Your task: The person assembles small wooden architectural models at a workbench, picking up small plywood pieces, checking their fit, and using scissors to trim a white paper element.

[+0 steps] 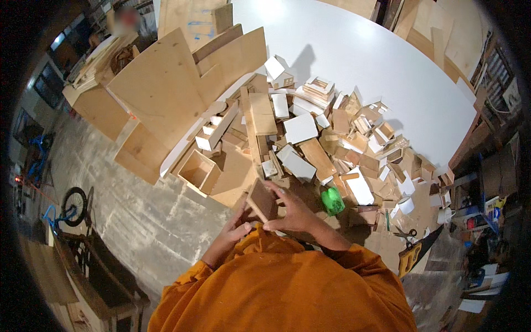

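Observation:
Close to my body, a small brown wooden panel (263, 200) is held up on edge between both hands. My right hand (294, 213) grips its right side, with the thumb at the lower corner and the fingers over the face. Along the left edge my left hand (235, 231) is closed on the same panel, its fingers partly hidden behind it. Just beyond sits an open wooden box (194, 170) on a brown board (231, 178). A crumpled green object (332, 201) lies to the right of my right hand.
Wood offcuts and white-faced blocks (300, 128) are heaped across the white table (365, 55), with small model houses (281, 78) among them. Scissors (405, 237) and a handsaw (410, 259) lie at the right. Large plywood sheets (160, 83) stand at the left.

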Demonstrator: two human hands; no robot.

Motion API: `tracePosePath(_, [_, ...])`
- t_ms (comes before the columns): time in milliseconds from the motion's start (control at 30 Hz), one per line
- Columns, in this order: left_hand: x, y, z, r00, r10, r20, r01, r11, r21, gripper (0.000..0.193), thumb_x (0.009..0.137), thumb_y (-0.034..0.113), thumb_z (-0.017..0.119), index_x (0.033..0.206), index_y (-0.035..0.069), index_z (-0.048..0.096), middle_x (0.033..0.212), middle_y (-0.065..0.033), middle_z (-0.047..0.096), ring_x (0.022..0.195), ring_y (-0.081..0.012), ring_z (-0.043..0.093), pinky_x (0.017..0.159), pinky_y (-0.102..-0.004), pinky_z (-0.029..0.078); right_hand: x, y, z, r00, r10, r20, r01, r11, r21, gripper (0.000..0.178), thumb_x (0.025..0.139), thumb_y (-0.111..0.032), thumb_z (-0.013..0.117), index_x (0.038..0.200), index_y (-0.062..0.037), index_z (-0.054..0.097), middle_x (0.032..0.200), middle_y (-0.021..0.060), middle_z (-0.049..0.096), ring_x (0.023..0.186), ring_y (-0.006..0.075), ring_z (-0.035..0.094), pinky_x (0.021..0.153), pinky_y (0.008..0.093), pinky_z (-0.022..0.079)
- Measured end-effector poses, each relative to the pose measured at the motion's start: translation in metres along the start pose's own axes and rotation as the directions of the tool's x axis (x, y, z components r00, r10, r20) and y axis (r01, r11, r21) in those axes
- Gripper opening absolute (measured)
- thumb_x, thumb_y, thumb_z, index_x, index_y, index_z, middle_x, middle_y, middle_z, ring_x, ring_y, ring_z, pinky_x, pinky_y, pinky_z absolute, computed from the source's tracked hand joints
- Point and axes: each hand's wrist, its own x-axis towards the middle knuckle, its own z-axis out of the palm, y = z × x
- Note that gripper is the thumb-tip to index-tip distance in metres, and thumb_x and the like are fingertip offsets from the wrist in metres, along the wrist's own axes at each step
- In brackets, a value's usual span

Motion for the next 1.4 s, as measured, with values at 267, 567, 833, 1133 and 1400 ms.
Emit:
tracePosePath(267, [0.036, -0.009, -0.004, 0.991, -0.061, 0.122, 0.064, 0.998, -0.025, 0.075, 0.08, 0.024, 0.066, 0.141, 0.0, 0.03, 0.137, -0.013, 0.045, 0.125, -0.0261, 0.045, 0.105, -0.0365, 0.035, 0.002, 0.006, 0.012, 0.987, -0.162, 0.007, 0.162, 0.983, -0.085, 0.096, 0.068, -0.042, 0.081, 0.141, -0.0043, 0.033, 0.127, 0.02, 0.051, 0.115, 0.0315, 0.053, 0.096, 0.0399, 0.042])
tracePosePath(567, [0.034, -0.006, 0.008, 0.975, -0.179, 0.131, 0.218, 0.882, -0.418, 0.075, 0.087, 0.045, 0.056, 0.142, 0.002, 0.027, 0.141, -0.0171, 0.042, 0.125, -0.0312, 0.046, 0.105, -0.0418, 0.037, 0.068, 0.069, -0.124, 0.8, 0.07, -0.596, -0.354, 0.858, -0.373, 0.06, 0.075, -0.033, 0.073, 0.124, -0.0025, 0.055, 0.115, 0.0243, 0.058, 0.104, 0.0377, 0.058, 0.091, 0.0456, 0.046])
tracePosePath(833, [0.051, -0.025, 0.001, 0.97, -0.242, -0.005, 0.199, 0.813, -0.548, 0.062, 0.094, 0.049, 0.042, 0.137, 0.005, 0.036, 0.133, -0.0167, 0.049, 0.12, -0.0315, 0.051, 0.1, -0.0441, 0.042, 0.128, 0.091, -0.132, 0.733, 0.113, -0.671, -0.573, 0.634, -0.519, 0.06, 0.07, -0.028, 0.076, 0.121, -0.0008, 0.057, 0.105, 0.0186, 0.063, 0.094, 0.0314, 0.063, 0.082, 0.0392, 0.051])
tracePosePath(1133, [0.074, -0.006, 0.017, 0.986, -0.129, 0.103, 0.165, 0.794, -0.585, 0.067, 0.091, 0.058, 0.042, 0.136, 0.008, 0.04, 0.131, -0.0148, 0.051, 0.119, -0.0313, 0.052, 0.095, -0.0434, 0.045, 0.047, 0.051, -0.136, 0.706, 0.421, -0.57, -0.012, 0.812, 0.584, 0.016, 0.087, -0.017, 0.064, 0.093, -0.003, 0.065, 0.07, -0.0017, 0.056, 0.06, 0.0088, 0.052, 0.054, 0.0225, 0.043])
tracePosePath(1400, [0.091, -0.027, 0.029, 0.938, -0.017, 0.346, 0.286, 0.601, -0.746, 0.077, 0.081, 0.063, 0.055, 0.136, 0.011, 0.04, 0.131, -0.016, 0.049, 0.119, -0.0369, 0.049, 0.091, -0.0514, 0.045, -0.035, -0.009, -0.062, 0.919, 0.343, -0.193, -0.247, 0.884, 0.396, 0.021, 0.087, -0.022, 0.067, 0.081, -0.0021, 0.063, 0.063, -0.0007, 0.056, 0.056, 0.0061, 0.054, 0.048, 0.0224, 0.045])
